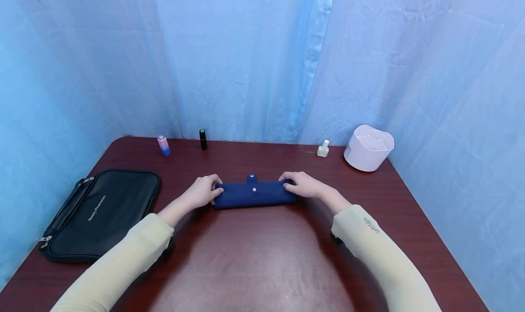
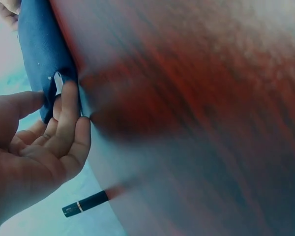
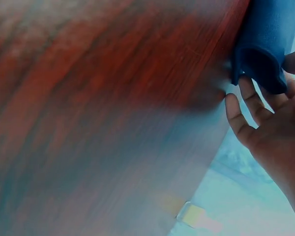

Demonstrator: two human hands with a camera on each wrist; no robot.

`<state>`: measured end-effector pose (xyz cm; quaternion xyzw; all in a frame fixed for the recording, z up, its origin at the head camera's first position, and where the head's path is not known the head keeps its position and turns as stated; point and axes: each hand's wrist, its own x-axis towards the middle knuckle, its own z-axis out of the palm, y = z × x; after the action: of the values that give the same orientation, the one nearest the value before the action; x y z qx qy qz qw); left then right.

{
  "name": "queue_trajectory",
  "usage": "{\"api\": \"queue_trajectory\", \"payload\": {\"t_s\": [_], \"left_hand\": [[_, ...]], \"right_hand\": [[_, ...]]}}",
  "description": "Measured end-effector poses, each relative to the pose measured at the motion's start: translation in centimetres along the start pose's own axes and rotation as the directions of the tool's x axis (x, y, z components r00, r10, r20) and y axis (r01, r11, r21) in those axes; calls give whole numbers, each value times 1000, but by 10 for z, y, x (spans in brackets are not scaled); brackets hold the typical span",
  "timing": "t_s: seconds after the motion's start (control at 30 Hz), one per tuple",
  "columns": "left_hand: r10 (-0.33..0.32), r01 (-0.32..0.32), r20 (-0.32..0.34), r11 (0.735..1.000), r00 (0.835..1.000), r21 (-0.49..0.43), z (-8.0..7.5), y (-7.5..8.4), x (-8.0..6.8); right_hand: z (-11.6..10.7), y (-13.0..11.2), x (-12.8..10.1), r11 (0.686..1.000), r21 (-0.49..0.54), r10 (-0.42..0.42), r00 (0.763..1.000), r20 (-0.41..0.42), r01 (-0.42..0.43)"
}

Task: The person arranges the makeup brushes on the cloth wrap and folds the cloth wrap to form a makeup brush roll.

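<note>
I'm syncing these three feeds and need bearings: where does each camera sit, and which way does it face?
Head: worn on the head, looking forward and down at the table; both sleeves, left hand and right hand hold the blue pouch.
Left wrist: at that hand's palm, on the pouch's end.
Right wrist: likewise, at the other end.
All three views share the pouch and the table.

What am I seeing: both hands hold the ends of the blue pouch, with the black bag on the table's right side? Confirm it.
Not quite. The black bag lies on the table's left side, as the head view shows. The rest stands: the left hand and the right hand each hold one end of the blue pouch.
</note>
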<state>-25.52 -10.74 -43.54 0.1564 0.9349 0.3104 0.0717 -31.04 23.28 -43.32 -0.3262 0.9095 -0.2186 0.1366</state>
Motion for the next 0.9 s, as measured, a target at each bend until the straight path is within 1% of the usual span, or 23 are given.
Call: {"api": "queue_trajectory", "payload": {"t_s": [0.2,0.3,0.37,0.57,0.73,0.9], "left_hand": [[55,-55,-2,997,998,60,-2,-6,5],[76,-76,11,994,997,72,-4,-7,9],[74,-75,19,995,997,69,-5,-7,11],[51,-53,32,997,998,55,-4,-9,20],[55,-57,33,998,998,40,-2,-10,21],[79,-80,56,997,995,16,2,-7,14]], "right_hand": [[1,5,6,997,77,-23,1000,-8,24],[2,8,10,994,105,-36,999,4,35],[3,9,12,993,114,-38,999,18,36],[2,6,15,994,100,-43,998,46,38],[2,3,9,992,109,-64,997,51,58],[5,3,-4,990,115,-84,995,56,78]]}}
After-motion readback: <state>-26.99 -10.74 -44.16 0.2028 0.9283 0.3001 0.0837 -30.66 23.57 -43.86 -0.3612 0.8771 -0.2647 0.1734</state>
